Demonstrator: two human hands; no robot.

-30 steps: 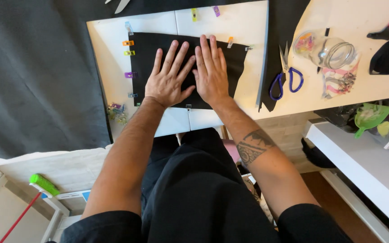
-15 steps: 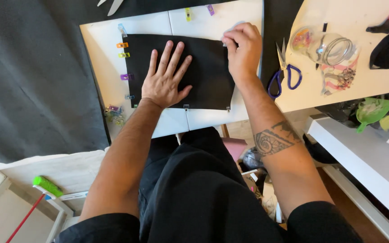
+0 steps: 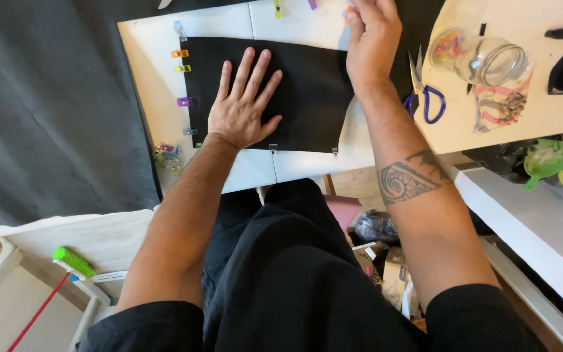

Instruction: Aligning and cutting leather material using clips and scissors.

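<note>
Black fabric (image 3: 307, 91) lies flat under my left hand (image 3: 242, 111), fingers spread wide to pin it to the white board (image 3: 307, 166). Beyond it, my right hand (image 3: 373, 39), loosely curled, presses its far corner; scissors (image 3: 425, 98) wait just right.

Black short sleeves, black trousers; bare forearms; dark patterned tattoo band (image 3: 408, 179) on right forearm

A home craft corner: black fabric (image 3: 307, 85) lies pinned with coloured sewing clips (image 3: 186, 101) on a white worktop (image 3: 158, 78), beside scissors (image 3: 425, 98) and a glass jar (image 3: 483, 58) of small notions.
</note>
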